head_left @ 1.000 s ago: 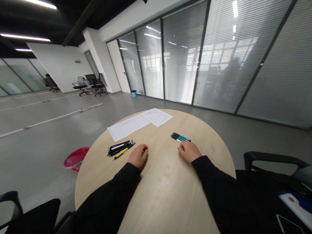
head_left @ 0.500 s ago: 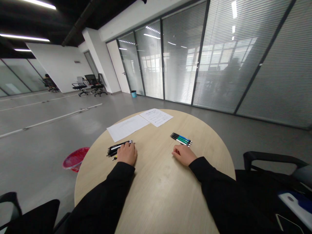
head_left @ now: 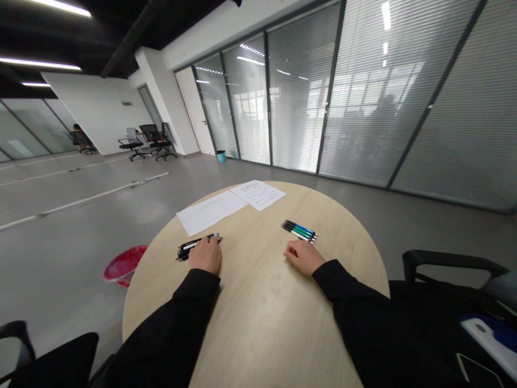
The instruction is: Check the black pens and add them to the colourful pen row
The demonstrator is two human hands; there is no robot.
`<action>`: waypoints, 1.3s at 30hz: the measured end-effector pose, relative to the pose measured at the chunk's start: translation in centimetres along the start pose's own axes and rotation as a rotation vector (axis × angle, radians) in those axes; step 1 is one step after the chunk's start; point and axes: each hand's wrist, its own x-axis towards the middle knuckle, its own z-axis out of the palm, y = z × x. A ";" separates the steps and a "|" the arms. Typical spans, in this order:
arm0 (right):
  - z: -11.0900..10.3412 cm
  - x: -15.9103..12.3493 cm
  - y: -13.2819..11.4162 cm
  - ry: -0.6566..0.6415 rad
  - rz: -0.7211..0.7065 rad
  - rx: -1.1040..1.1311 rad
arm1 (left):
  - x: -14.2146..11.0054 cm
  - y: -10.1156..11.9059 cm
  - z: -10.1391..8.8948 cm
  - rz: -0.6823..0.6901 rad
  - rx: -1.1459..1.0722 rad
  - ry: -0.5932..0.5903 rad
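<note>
Moved: left hand [head_left: 205, 256], drawn back over the black pens [head_left: 184, 250] since the earlier frame, with more of the bundle covered.
Left grip: fingers curled down and pressed together on top of the bundle; pinching or mere resting could not be told.
Left hand's place: 11 o'clock from the seat, pen tips showing past the hand toward 9 o'clock, metal clips toward 1 o'clock.
Right grip: fingers loosely curled, knuckles up, nothing pinched between them.
Right hand's place: 1 o'clock, resting on the tabletop just short of the second pen bundle.
Second bundle: blue, green and white pens [head_left: 299, 231], lying side by side, untouched, a little past the right fingertips toward 1 o'clock.
Table: round pale wood-grain top [head_left: 258, 334], both black sleeves [head_left: 173, 323] [head_left: 363, 318] lying across its near edge.
Paper: two printed sheets [head_left: 210, 213] [head_left: 258, 194] at 12 o'clock near the far rim, edges overlapping or just touching.
Floor: red plastic basin [head_left: 123, 265] at 10 o'clock, just beyond the table rim.
Background: glass partition with blinds [head_left: 363, 97] from 12 to 2 o'clock; black office chairs [head_left: 147, 141] far off at 11 o'clock; seated person [head_left: 81, 139] beyond them, well apart.
</note>
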 end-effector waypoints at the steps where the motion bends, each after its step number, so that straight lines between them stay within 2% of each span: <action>1: 0.0 0.0 0.0 -0.001 -0.001 -0.001 | 0.0 -0.1 0.0 -0.004 0.001 -0.009; 12: 0.0 0.0 -0.2 -0.020 0.003 -0.017 | 0.2 -0.1 -0.2 -0.013 0.021 -0.106; 16: 0.3 0.1 0.0 -0.007 -0.015 -0.016 | 0.4 -0.2 0.4 0.017 0.040 -0.113; 20: 0.5 0.1 0.1 0.012 -0.026 -0.014 | 0.5 -0.3 1.1 0.097 0.038 -0.035; 24: 0.6 0.1 0.0 0.038 -0.038 -0.020 | 0.3 0.3 0.7 0.200 -0.026 0.090; 30: 0.6 0.0 -0.6 0.098 -0.086 -0.007 | -0.1 1.9 -0.7 0.432 -0.257 0.326; 33: 0.7 0.0 -1.2 0.149 -0.139 0.032 | -0.7 2.9 -1.0 0.530 -0.456 0.391; 36: 0.8 -0.1 -2.0 0.220 -0.197 0.072 | -1.6 3.9 -1.4 0.518 -0.706 0.349; 39: 0.8 -0.3 -2.8 0.259 -0.250 0.084 | -2.4 4.8 -1.7 0.450 -0.925 0.225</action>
